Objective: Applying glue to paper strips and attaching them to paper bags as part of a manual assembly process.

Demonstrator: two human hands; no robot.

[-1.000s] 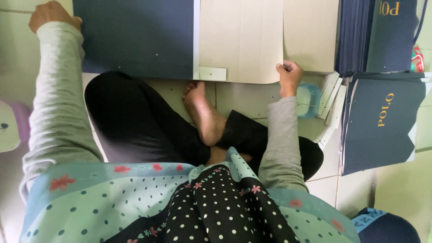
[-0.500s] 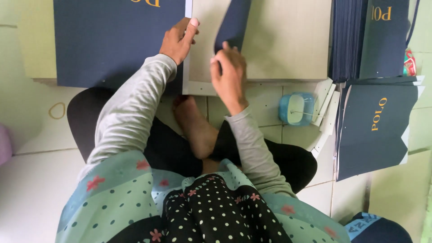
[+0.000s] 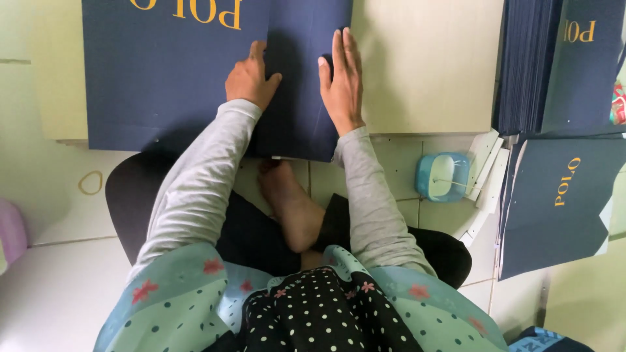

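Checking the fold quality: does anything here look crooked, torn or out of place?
Nothing stands out. Both hands, left hand and right hand, press flat on the folded navy sheet, whose edges look straight. The navy stack beside it sits tidy.

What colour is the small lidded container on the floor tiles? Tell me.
Light blue, with a translucent lid; the small container shows in the head view.

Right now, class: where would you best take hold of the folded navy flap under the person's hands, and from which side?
Probably at the navy flap's free near edge, from the person's side: that edge overhangs the board toward the foot, so fingers can slip under. Left hand and right hand press its middle flat.
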